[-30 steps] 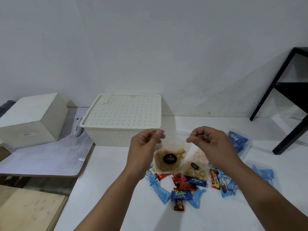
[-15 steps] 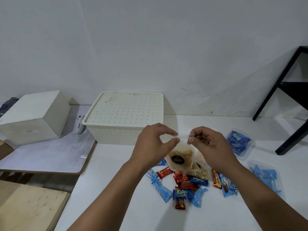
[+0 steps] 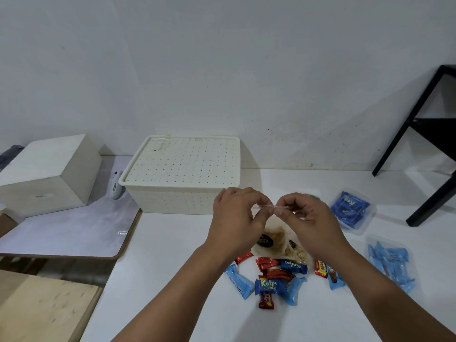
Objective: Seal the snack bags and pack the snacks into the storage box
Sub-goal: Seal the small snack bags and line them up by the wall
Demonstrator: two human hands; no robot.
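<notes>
Standing on: the white counter carries all the things
Storage box: the storage box is at the far side, left of the hands, its dotted lid on
Left hand: the left hand pinches the top strip of the clear snack bag
Right hand: the right hand pinches the same strip, just beside the left
Snack bag: hangs above the counter, over the loose wrapped snacks
Right side: two clear packs of blue snacks
</notes>
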